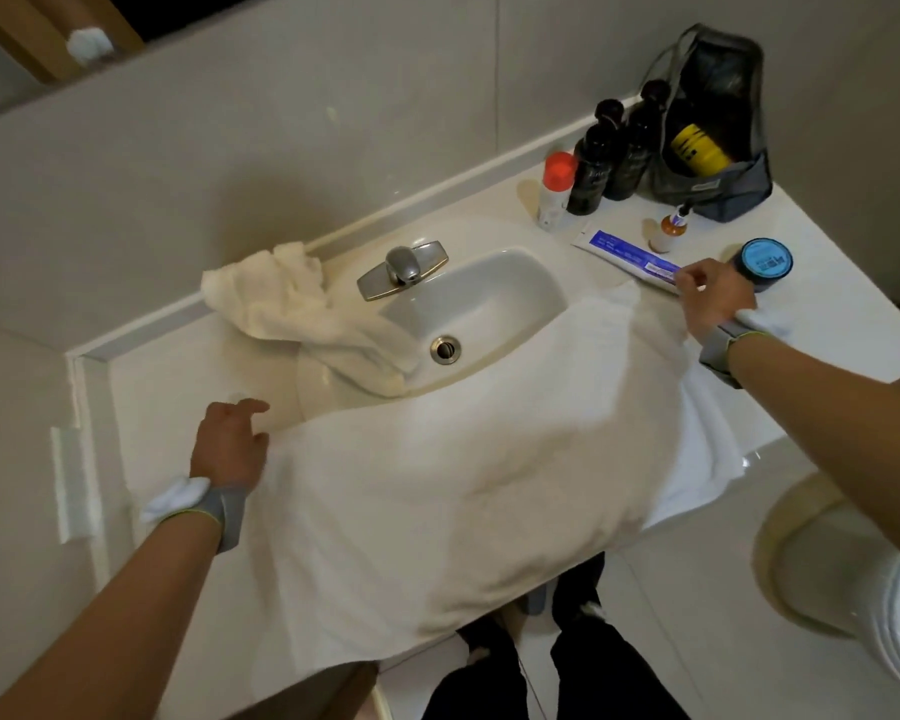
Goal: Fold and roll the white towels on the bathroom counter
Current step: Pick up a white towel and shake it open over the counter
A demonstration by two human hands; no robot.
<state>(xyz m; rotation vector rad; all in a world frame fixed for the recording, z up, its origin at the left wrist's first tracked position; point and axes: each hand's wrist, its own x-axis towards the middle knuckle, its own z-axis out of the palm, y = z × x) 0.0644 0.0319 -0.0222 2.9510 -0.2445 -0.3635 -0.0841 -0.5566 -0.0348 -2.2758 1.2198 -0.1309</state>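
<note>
A big white towel lies spread over the front of the bathroom counter, covering the near part of the sink and hanging over the front edge. The person's left hand rests at the towel's left edge, fingers loosely spread and flat, gripping nothing that I can see. The right hand is at the towel's far right corner, fingers curled as if pinching the cloth, though the grip itself is hard to make out. A second, crumpled towel sits left of the tap, drooping into the basin. Just beyond the right hand lie a toothpaste tube and a blue-lidded jar.
</note>
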